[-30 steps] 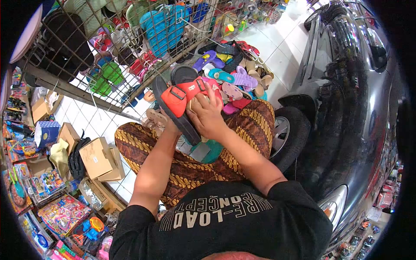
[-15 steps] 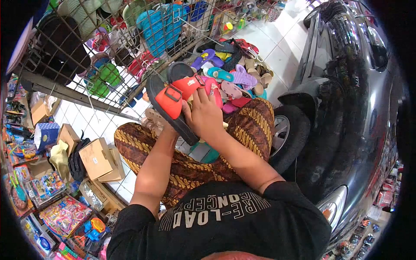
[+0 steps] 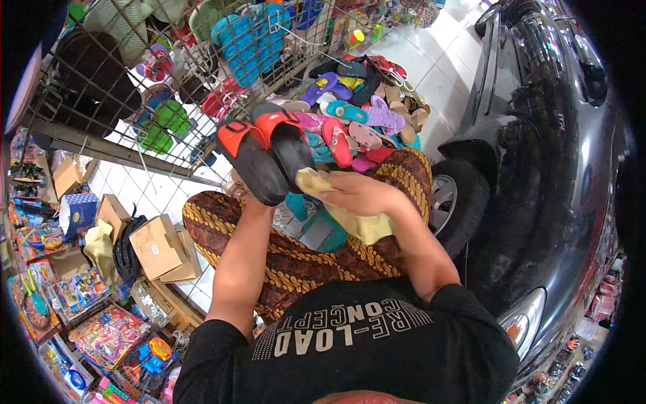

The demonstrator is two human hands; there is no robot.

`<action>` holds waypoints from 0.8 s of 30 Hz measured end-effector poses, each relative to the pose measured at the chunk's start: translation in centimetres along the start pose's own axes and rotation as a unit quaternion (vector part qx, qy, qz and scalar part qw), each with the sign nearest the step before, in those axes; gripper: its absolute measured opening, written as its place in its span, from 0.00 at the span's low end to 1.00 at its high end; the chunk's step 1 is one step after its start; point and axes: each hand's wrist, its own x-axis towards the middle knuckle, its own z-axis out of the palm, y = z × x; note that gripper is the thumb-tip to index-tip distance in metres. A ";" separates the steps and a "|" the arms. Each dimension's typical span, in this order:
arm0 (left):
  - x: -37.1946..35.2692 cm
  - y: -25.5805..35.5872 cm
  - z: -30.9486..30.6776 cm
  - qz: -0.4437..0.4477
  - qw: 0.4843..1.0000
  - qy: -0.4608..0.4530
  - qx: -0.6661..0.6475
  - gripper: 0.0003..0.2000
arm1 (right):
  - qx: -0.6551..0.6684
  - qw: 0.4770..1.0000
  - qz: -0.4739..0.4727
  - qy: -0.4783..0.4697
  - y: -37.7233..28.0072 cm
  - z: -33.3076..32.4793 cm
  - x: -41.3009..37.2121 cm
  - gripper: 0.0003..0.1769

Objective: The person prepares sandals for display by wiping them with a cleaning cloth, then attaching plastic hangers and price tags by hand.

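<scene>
Red-strapped black sandals (image 3: 255, 168) sit between ten and eleven o'clock in the head view, soles tilted, over the patterned trousers (image 3: 303, 269). The left hand (image 3: 252, 196) appears to support them from beneath; its fingers are hidden, so I cannot tell how far it is closed. The right hand (image 3: 367, 193) pinches a yellow cloth (image 3: 367, 227), fingers bent round it, at the sandals' heel end. Jumbled footwear (image 3: 382, 116) lies near twelve to one o'clock, a dark car (image 3: 538, 188) at three.
</scene>
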 end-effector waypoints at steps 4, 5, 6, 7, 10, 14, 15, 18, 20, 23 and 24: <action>-1.1 -0.9 5.1 0.028 0.988 0.030 -0.146 0.40 | 0.381 0.901 0.094 0.182 1.5 -1.0 -0.4 0.23; -1.2 -1.0 4.8 0.016 0.989 0.026 -0.147 0.41 | 0.391 0.895 0.092 0.196 1.5 -1.5 -0.5 0.25; -1.1 -1.1 4.3 0.004 0.989 0.021 -0.148 0.41 | 0.354 0.902 0.087 0.233 1.6 -1.5 -0.3 0.25; -0.8 -1.2 3.5 -0.010 0.989 0.016 -0.150 0.42 | 0.316 0.906 0.082 0.270 2.0 -1.4 0.0 0.25; 0.2 -1.3 0.6 -0.027 0.994 0.025 -0.101 0.40 | -0.096 0.929 -0.008 0.356 1.6 -0.5 0.4 0.15; 1.1 -2.2 -1.5 -0.022 0.998 0.002 -0.062 0.39 | -0.183 0.908 -0.013 0.377 -2.7 2.0 1.9 0.13; 0.9 -2.3 -1.4 -0.023 0.998 0.005 -0.058 0.39 | -0.194 0.907 -0.009 0.374 -3.3 2.5 2.5 0.12; 0.6 -2.6 -0.8 -0.030 0.998 0.014 -0.054 0.39 | -0.226 0.862 -0.072 0.448 -3.1 3.8 4.7 0.12; 0.5 -2.5 -0.8 -0.031 0.998 0.016 -0.050 0.39 | -0.237 0.853 -0.054 0.462 -3.3 3.9 5.2 0.13; 0.5 -2.4 -0.7 -0.037 0.998 0.015 -0.047 0.39 | -0.246 0.835 -0.028 0.491 -2.3 4.0 6.6 0.14; 0.5 -2.3 -0.7 -0.038 0.998 0.014 -0.046 0.39 | -0.239 0.841 -0.019 0.485 -2.3 3.9 6.8 0.14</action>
